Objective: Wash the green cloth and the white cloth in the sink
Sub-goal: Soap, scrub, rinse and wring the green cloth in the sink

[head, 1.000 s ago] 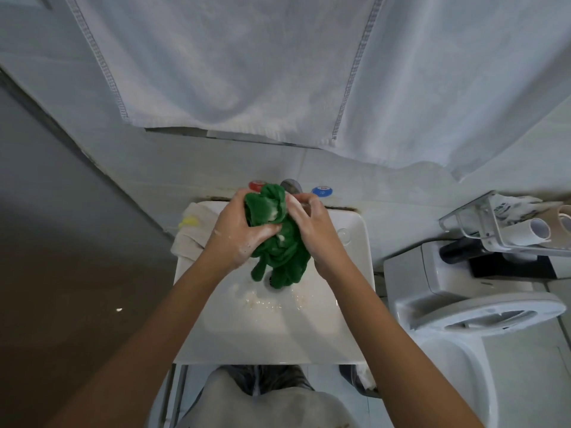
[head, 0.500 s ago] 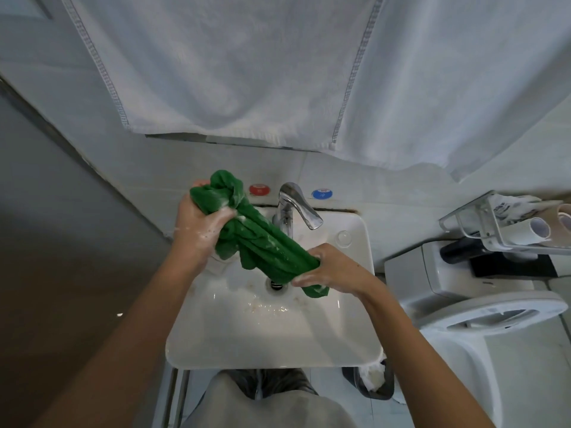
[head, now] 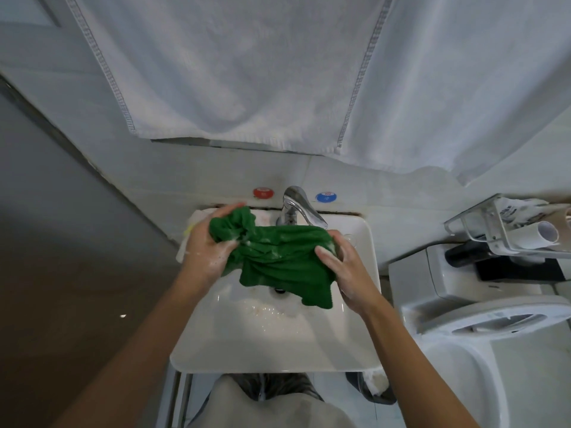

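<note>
A soapy green cloth (head: 279,261) is stretched between both hands above the white sink (head: 272,350). My left hand (head: 205,251) grips its bunched left end near the sink's back left corner. My right hand (head: 343,267) holds the right end, with a corner of the cloth hanging down over the drain (head: 279,291). A white cloth (head: 188,233) lies on the sink's left rim, mostly hidden behind my left hand. Suds lie in the basin.
A chrome tap (head: 301,208) stands at the sink's back, between a red knob (head: 263,192) and a blue knob (head: 326,197) on the wall. A large white towel (head: 278,72) hangs above. A toilet (head: 494,319) and a wire rack (head: 509,230) stand to the right.
From a bunched wad the cloth got pulled out. My left hand then dropped from high left to the sink's back corner, and my right hand swung up and right, spreading the cloth level.
</note>
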